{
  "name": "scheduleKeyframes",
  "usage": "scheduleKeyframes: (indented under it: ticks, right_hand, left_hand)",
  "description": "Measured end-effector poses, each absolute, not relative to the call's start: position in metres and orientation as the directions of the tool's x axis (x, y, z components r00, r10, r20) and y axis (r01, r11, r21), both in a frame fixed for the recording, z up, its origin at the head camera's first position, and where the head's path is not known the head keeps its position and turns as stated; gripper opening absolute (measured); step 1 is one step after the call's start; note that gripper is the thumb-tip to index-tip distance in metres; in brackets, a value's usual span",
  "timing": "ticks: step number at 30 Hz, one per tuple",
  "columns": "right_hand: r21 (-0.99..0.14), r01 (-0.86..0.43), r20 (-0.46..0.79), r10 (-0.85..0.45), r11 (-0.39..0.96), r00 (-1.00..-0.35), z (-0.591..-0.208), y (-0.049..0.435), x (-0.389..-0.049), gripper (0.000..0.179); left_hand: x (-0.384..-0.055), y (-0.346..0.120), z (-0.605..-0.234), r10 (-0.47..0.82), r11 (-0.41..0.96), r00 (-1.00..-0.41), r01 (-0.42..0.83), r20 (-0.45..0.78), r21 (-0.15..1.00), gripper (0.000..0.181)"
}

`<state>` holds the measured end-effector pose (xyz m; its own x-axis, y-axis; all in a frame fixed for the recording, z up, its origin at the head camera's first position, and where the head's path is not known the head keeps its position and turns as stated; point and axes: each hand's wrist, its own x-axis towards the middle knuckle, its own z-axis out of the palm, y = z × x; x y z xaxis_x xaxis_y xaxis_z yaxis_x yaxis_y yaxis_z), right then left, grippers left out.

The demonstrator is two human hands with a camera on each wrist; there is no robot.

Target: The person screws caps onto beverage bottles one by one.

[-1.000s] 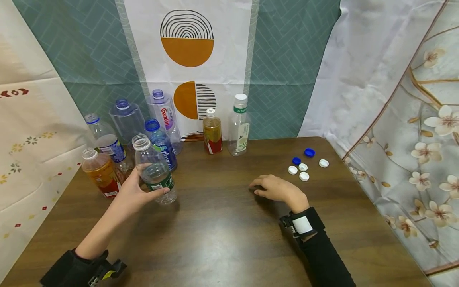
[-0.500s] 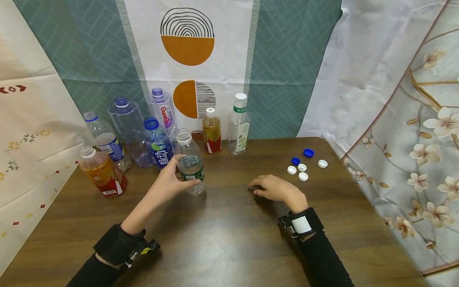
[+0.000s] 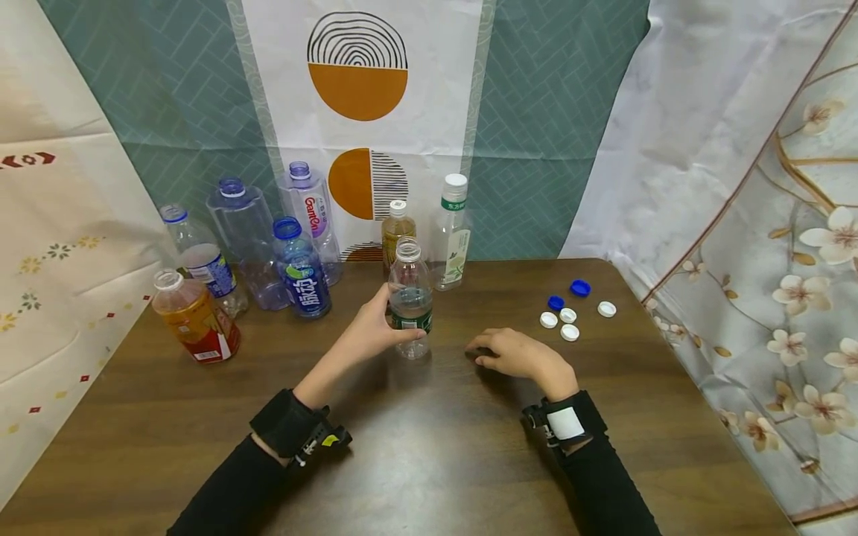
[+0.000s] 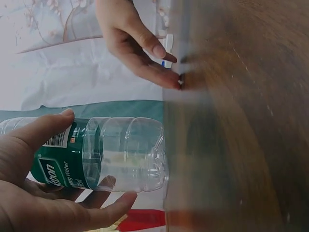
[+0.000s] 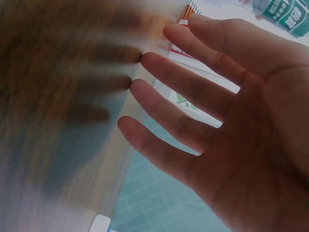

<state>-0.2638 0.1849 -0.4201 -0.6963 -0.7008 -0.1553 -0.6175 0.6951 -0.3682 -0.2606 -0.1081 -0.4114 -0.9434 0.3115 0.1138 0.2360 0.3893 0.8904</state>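
Observation:
My left hand (image 3: pixel 375 325) grips a clear water bottle (image 3: pixel 411 298) with a green label and no cap, held upright around its middle. In the left wrist view, the thumb and fingers wrap the bottle's label (image 4: pixel 60 164). The bottle's base (image 4: pixel 157 159) is close to the tabletop; whether it touches I cannot tell. My right hand (image 3: pixel 519 353) holds nothing, its fingertips at the table just right of the bottle. In the right wrist view its fingers (image 5: pixel 169 111) are spread and relaxed. Behind the gripped bottle, a capped amber drink bottle (image 3: pixel 398 223) is partly hidden.
A capped clear bottle (image 3: pixel 452 238) stands at the back. On the left are several uncapped bottles, among them an orange tea bottle (image 3: pixel 201 320), a blue bottle (image 3: pixel 302 275) and a tall Ganten bottle (image 3: pixel 313 216). White caps (image 3: pixel 570 332) and blue caps (image 3: pixel 580 288) lie at right.
My left hand has carried the green-label water bottle rightward, from beside the left group of bottles to mid-table, close to my right hand. The right hand has stayed in place.

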Motion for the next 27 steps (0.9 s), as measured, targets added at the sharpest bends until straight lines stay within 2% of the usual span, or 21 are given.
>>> scheduleKeyframes:
  ticks: [12,27]
  right_hand:
    - [-0.347,-0.642,-0.141,-0.715,0.683,-0.685,-0.422,0.185,-0.265,0.031]
    - [-0.344,-0.640,-0.149,-0.713,0.687,-0.686,-0.420,0.182,-0.264,0.031]
  left_hand:
    - [-0.267,-0.097,-0.426,0.322,0.432,-0.944,0.216,0.074,0.876,0.078]
    - [-0.263,-0.094,-0.430,0.313,0.442,-0.946,0.227,0.088,0.868,0.080]
